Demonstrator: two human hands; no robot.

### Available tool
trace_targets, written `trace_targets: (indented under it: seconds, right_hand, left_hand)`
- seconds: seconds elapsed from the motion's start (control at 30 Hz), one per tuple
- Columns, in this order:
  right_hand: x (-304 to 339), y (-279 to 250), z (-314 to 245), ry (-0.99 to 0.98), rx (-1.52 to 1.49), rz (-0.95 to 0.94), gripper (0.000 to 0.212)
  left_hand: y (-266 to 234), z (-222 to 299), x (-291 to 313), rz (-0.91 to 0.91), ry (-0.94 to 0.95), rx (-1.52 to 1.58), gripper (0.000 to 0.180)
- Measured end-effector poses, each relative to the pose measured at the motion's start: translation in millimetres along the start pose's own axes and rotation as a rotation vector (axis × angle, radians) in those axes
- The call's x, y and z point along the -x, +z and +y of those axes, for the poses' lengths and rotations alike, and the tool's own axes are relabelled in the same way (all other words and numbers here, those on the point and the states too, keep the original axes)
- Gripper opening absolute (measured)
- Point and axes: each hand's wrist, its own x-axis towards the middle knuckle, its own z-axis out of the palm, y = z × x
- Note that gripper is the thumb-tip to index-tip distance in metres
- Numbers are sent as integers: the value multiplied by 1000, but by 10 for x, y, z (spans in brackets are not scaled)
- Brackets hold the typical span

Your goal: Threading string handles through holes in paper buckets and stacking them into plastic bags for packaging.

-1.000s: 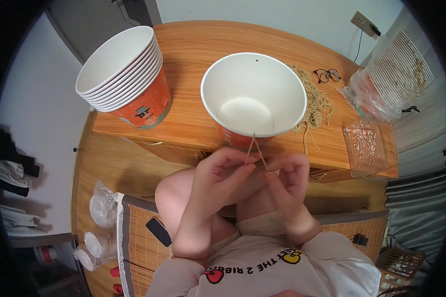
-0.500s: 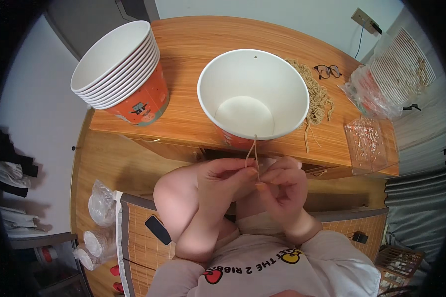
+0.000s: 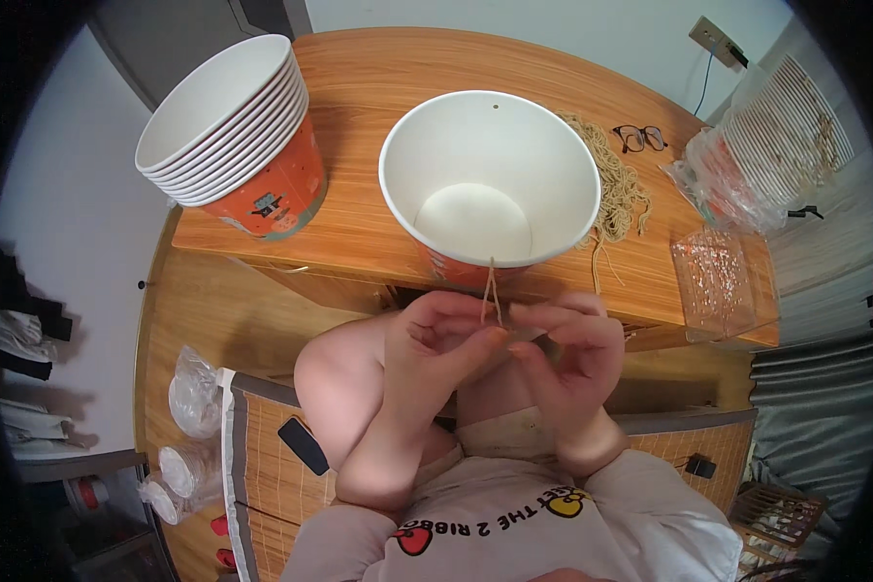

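Observation:
A large white-lined paper bucket (image 3: 485, 165) with an orange outside stands at the desk's near edge. Through its near rim runs a thin beige cord (image 3: 492, 279), hanging down in two strands. My left hand (image 3: 441, 344) pinches the cord's lower part between thumb and fingers. Just to the right, my right hand (image 3: 577, 354) has thumb and forefinger apart, close to the cord's end, with nothing visible between them. The bucket's far wall has a small hole (image 3: 496, 107). A tangled bundle of beige cords (image 3: 616, 189) lies right of the bucket.
At left on the wooden desk (image 3: 388, 58) stands a stack of nested paper buckets (image 3: 233, 136). To the right are eyeglasses (image 3: 640, 138), a clear plastic box (image 3: 718, 281) and a bagged bucket stack (image 3: 766, 155). A phone (image 3: 303, 444) lies beside my leg.
My right hand has drawn off the cord to the right, its thumb and forefinger parting. My left hand still pinches the cord. The whole view has shifted slightly.

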Motion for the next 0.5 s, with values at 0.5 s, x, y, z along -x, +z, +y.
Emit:
trace_targets:
  seconds: [0.5]
  right_hand:
    - [39,25,32,103,-241,-10,32]
  left_hand:
    - [-122,-144,-43,-222,339,-107,26]
